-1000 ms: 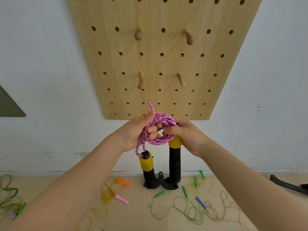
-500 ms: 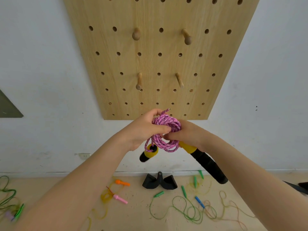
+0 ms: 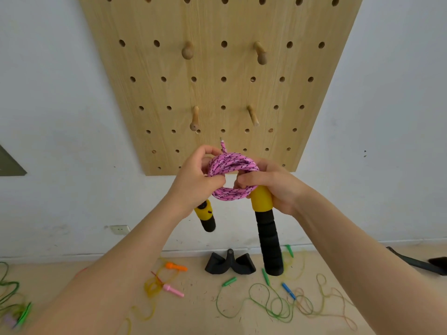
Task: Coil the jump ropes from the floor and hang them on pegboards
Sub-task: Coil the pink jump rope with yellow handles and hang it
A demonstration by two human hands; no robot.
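Pink jump rope point(image 3: 232, 176): coiled, just below pegboard point(image 3: 217, 81) | left hand point(image 3: 196, 180): fingers curled, pinching coil so loops stay bunched | right hand point(image 3: 271, 184): wrapped round coil and yellow-black handle point(image 3: 266, 228), likely steadying for hanging.

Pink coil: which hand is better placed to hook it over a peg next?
Probably left. The left hand grips only the pink coil; the right hand also holds a handle.
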